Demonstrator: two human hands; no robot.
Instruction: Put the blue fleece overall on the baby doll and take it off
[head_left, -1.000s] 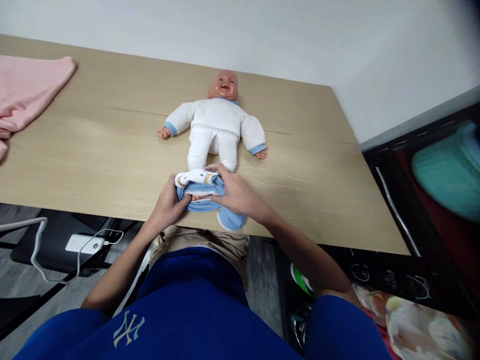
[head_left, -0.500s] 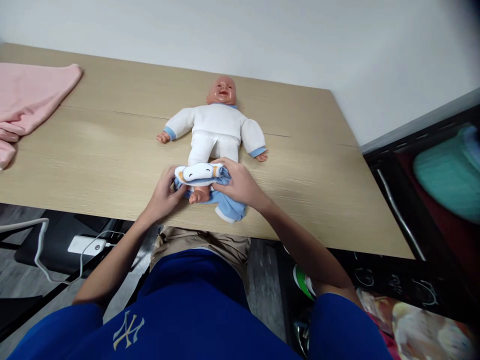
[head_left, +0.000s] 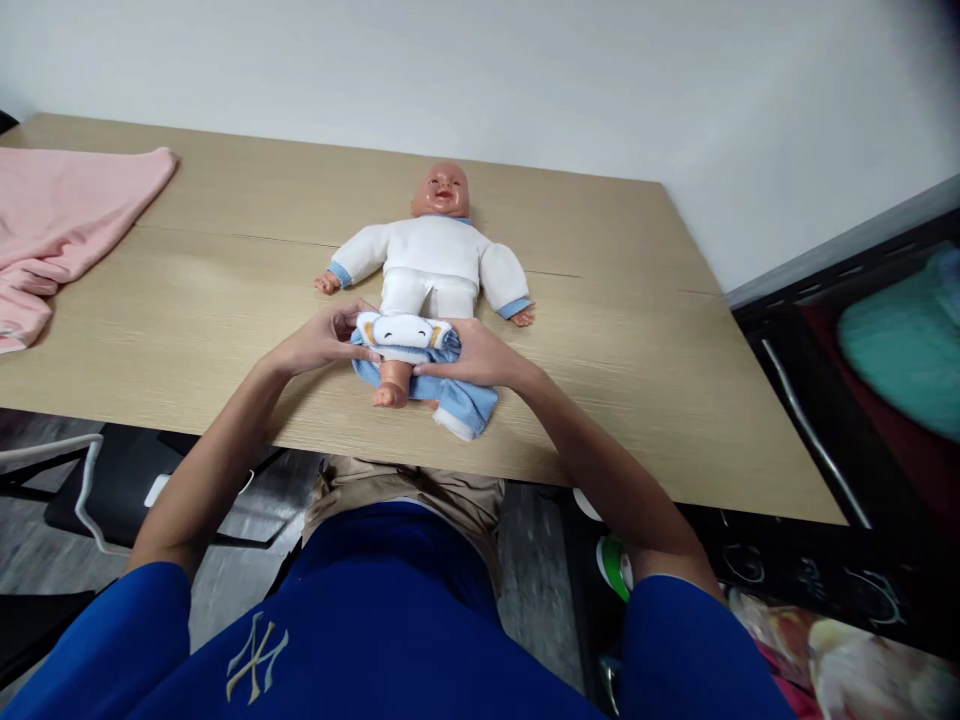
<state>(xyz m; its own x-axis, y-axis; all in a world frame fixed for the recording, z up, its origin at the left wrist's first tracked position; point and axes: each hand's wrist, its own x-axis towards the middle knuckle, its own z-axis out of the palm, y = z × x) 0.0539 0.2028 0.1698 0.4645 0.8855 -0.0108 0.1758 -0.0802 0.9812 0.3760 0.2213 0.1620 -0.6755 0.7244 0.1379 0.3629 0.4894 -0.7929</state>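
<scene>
A baby doll (head_left: 431, 248) lies on its back on the wooden table (head_left: 637, 380), its feet toward me. It wears a white top with blue cuffs and white bottoms. Bunched around its lower legs is a pair of blue baby pants (head_left: 469, 402) with a white animal-face patch. My left hand (head_left: 330, 338) grips the left side of the pants' bunched cloth. On the other side, my right hand (head_left: 476, 355) holds the pants, thumb along the lower edge. One bare doll foot (head_left: 391, 388) sticks out below the cloth; the other is mostly hidden by a pant leg.
A pink cloth (head_left: 75, 215) lies at the table's left end. Below the left edge stands a black chair (head_left: 112, 480) with a white cable (head_left: 91, 485). At the right is a dark shelf with a teal object (head_left: 904, 335). A white wall rises behind.
The pants have moved slightly up the doll's leg, so more of the bare foot and ankle shows. My left hand has shifted up and its grip has changed.
</scene>
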